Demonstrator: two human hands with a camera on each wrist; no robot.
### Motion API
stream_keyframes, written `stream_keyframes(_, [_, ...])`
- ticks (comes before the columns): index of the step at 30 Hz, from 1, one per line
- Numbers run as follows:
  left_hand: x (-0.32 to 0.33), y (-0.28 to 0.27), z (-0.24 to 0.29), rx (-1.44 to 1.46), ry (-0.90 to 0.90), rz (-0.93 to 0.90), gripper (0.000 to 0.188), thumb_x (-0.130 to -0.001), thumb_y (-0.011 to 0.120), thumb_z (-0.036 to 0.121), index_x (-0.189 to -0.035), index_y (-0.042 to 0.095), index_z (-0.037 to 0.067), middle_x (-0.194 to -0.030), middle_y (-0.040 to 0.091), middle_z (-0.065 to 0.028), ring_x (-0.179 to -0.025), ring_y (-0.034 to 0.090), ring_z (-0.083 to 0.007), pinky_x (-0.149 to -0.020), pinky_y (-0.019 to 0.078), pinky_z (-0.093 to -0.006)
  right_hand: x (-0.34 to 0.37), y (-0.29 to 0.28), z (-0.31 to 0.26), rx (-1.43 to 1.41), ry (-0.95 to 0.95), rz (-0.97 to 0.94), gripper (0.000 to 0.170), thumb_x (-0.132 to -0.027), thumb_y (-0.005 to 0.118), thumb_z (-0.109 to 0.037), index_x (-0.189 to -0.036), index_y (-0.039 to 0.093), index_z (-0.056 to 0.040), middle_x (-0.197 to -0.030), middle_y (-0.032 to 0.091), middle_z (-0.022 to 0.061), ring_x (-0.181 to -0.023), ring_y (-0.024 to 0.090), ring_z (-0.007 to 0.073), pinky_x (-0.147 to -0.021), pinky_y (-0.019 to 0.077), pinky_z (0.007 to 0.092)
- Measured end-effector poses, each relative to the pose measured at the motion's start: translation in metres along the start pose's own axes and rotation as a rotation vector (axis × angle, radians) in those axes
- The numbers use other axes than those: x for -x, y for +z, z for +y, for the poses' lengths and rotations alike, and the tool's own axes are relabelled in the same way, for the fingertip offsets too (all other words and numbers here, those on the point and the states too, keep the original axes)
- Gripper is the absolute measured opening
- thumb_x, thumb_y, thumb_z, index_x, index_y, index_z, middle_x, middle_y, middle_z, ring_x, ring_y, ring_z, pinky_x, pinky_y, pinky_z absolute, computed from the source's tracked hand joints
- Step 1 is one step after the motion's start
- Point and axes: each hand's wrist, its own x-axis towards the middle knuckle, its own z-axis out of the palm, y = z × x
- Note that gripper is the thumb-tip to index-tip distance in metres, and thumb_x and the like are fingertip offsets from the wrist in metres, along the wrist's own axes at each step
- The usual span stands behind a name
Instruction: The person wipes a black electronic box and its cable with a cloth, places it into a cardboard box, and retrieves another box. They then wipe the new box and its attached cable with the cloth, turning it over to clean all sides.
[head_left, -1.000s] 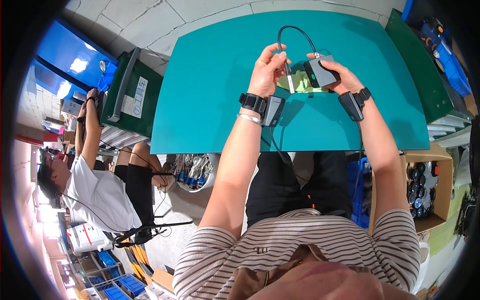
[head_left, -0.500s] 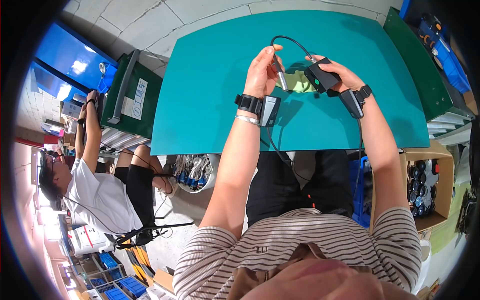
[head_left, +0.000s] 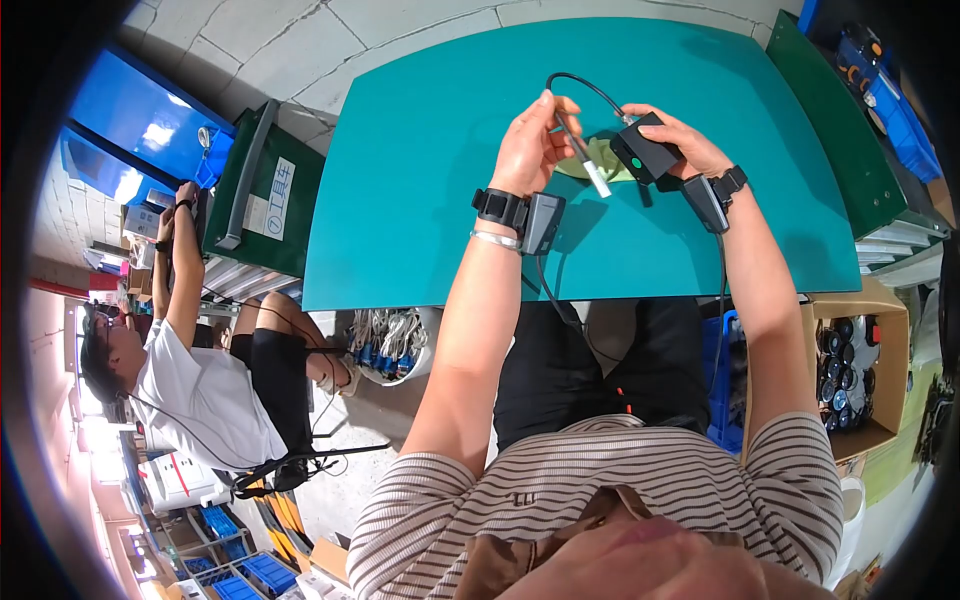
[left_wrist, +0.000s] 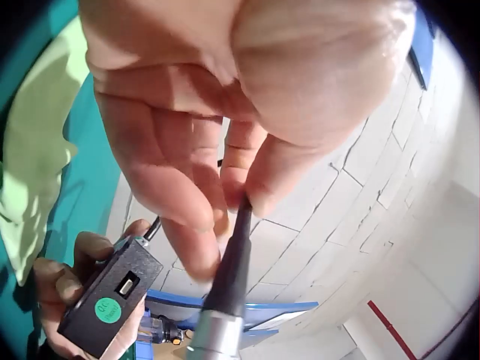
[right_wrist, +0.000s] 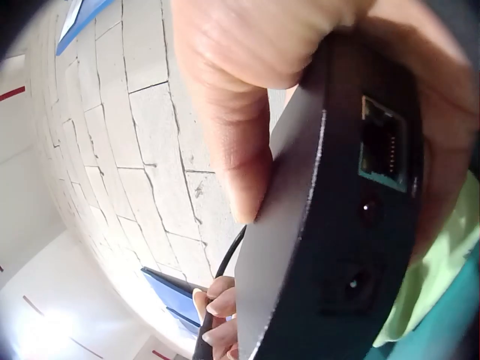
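Observation:
My left hand (head_left: 528, 145) pinches a thin black probe with a silver metal tip (head_left: 598, 181) between thumb and fingers. In the left wrist view the probe's black sleeve (left_wrist: 231, 274) runs down from the fingertips to the metal. A black cable (head_left: 585, 79) arches from the probe to a small black box (head_left: 644, 150). My right hand (head_left: 697, 148) grips that box, its thumb lying on the broad face. A round green sticker (left_wrist: 107, 310) and a small rectangular port show on one side; an Ethernet socket (right_wrist: 384, 144) and two round holes on another.
A light green cloth (head_left: 612, 168) lies on the teal table (head_left: 430, 200) beneath the hands. Green cabinets (head_left: 265, 190) flank the table. At lower right stands a cardboard box (head_left: 885, 420) of round black items. Another person (head_left: 200, 390) sits at left.
The left hand has shifted slightly left, and the probe's metal tip swung left, then back right toward the box. The right hand has tilted the box, turning its grey face away.

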Motion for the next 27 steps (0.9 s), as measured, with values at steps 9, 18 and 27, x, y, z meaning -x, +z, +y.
stream_keyframes(9, [-0.002, -0.007, -0.005, 0.003, -0.003, -0.002, 0.029, -0.097, 0.051, 0.030, -0.109, 0.058, 0.004, -0.069, 0.059, -0.0003, -0.057, 0.058, -0.0108, -0.051, 0.0447, -0.0227, 0.000, -0.003, 0.001, 0.009, 0.003, -0.015, 0.046, -0.088, 0.062, -0.023, -0.130, 0.048, -0.0076, -0.108, 0.057, 0.0067, -0.094, 0.060, 0.0127, -0.077, 0.0530, 0.0273])
stream_keyframes(18, [0.003, 0.006, -0.003, -0.038, -0.111, -0.037, 0.021, -0.096, 0.053, 0.030, -0.100, 0.057, 0.010, -0.074, 0.059, -0.0023, -0.070, 0.063, -0.0158, -0.054, 0.0461, -0.0254, -0.006, -0.011, 0.006, -0.016, -0.033, 0.044, 0.045, -0.089, 0.063, -0.021, -0.130, 0.047, -0.0086, -0.103, 0.057, 0.0044, -0.087, 0.061, 0.0105, -0.074, 0.0524, 0.0248])
stream_keyframes(27, [0.000, -0.004, -0.007, 0.040, -0.081, 0.156, 0.048, -0.101, 0.033, 0.043, -0.111, 0.057, 0.002, -0.065, 0.054, -0.0027, -0.062, 0.056, -0.0145, -0.050, 0.0438, -0.0236, -0.001, -0.009, 0.003, 0.167, 0.043, -0.033, 0.048, -0.088, 0.064, -0.032, -0.131, 0.048, -0.0158, -0.102, 0.060, 0.0069, -0.080, 0.064, 0.0147, -0.062, 0.0581, 0.0311])
